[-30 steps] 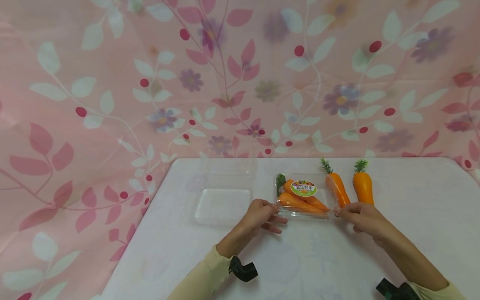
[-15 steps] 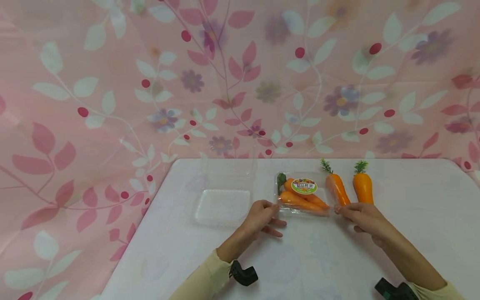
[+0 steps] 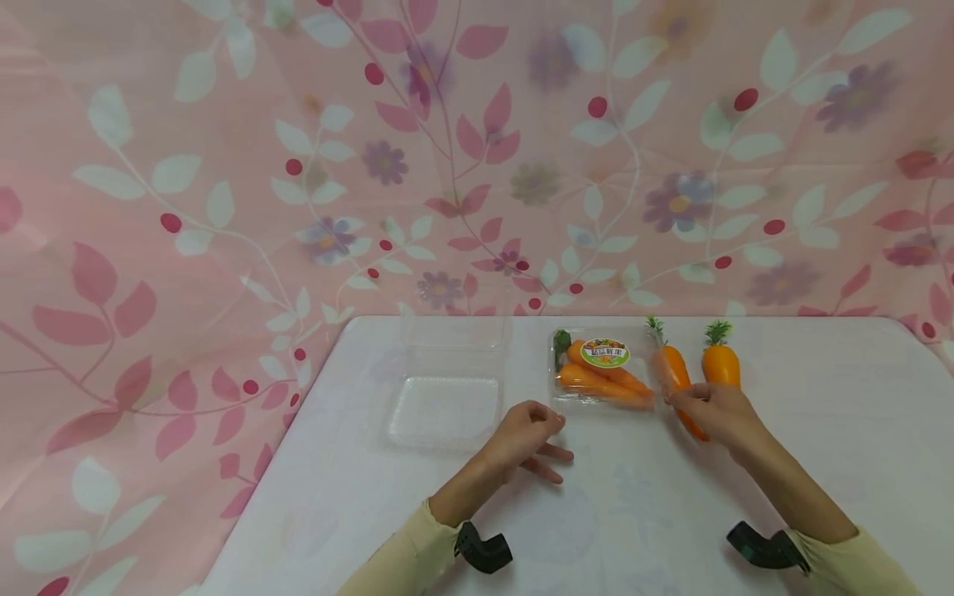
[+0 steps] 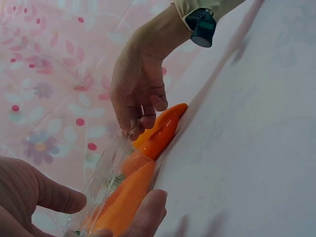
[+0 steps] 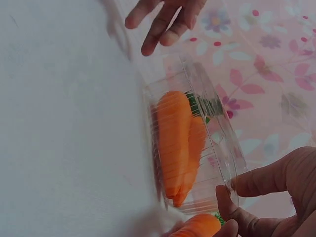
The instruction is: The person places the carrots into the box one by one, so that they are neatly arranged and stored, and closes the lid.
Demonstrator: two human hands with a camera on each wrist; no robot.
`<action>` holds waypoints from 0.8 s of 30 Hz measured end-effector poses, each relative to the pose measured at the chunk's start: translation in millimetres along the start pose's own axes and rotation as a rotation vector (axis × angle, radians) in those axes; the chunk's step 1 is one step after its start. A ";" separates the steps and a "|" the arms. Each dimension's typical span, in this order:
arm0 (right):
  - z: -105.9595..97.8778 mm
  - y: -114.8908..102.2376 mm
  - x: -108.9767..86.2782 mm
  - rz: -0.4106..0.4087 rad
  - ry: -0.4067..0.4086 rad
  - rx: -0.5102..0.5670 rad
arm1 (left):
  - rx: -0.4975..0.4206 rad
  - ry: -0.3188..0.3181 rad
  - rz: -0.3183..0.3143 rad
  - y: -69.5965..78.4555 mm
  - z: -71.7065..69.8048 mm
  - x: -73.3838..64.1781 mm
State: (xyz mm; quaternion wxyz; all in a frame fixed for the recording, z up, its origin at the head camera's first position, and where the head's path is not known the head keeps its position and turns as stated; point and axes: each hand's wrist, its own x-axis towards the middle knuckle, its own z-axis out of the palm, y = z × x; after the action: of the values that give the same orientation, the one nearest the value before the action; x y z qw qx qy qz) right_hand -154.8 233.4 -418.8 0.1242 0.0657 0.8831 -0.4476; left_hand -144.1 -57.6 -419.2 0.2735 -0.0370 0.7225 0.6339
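Observation:
A clear plastic clamshell box (image 3: pixel 605 353), lid down and bearing a round fruit label, holds orange carrots (image 5: pixel 173 143) with green tops. My right hand (image 3: pixel 719 411) pinches the box's rim at its near right corner, thumb and forefinger on the lid edge in the right wrist view. Just short of the near left corner is my left hand (image 3: pixel 522 440), holding nothing, its lower fingers loosely stretched out. One loose carrot (image 3: pixel 676 371) lies right beside the box, partly behind the right fingers. Another carrot (image 3: pixel 720 364) lies farther right.
To the left, a second clear clamshell container (image 3: pixel 443 411) stands with its lid raised at the back. A white cloth covers the table (image 3: pixel 596 513). Behind its far edge hangs a pink floral curtain (image 3: pixel 477 165).
The box has shifted away toward the back of the table, with my right hand moving along. My left hand has come off the box's corner. The nearer loose carrot has shifted slightly.

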 end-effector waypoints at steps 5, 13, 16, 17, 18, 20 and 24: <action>-1.6 -3.8 9.8 0.005 0.028 -0.032 | 0.035 -0.028 0.006 -0.4 -0.2 -0.6; -3.5 -13.9 25.3 0.045 0.013 -0.046 | 0.047 -0.069 0.031 -3.0 0.7 0.7; -3.4 -14.3 30.9 0.028 0.015 -0.032 | 0.045 -0.076 0.037 -4.4 1.3 1.7; -3.4 -14.4 32.7 0.020 0.019 -0.031 | 0.044 -0.077 0.038 -4.7 1.5 1.8; -3.3 -14.5 34.4 0.014 0.024 -0.036 | 0.041 -0.077 0.040 -4.8 1.9 1.7; -3.4 -14.3 37.5 -0.005 0.038 -0.039 | 0.037 -0.079 0.044 -5.0 2.6 1.7; -4.0 -16.8 43.3 -0.011 0.057 -0.041 | 0.031 -0.083 0.051 -4.9 4.3 1.7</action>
State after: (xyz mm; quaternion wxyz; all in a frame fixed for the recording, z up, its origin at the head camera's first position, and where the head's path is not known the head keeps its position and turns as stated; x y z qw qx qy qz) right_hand -200.8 226.9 -415.5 0.0979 0.0713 0.8957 -0.4279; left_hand -142.1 -54.1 -424.6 0.2874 0.0121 0.7212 0.6302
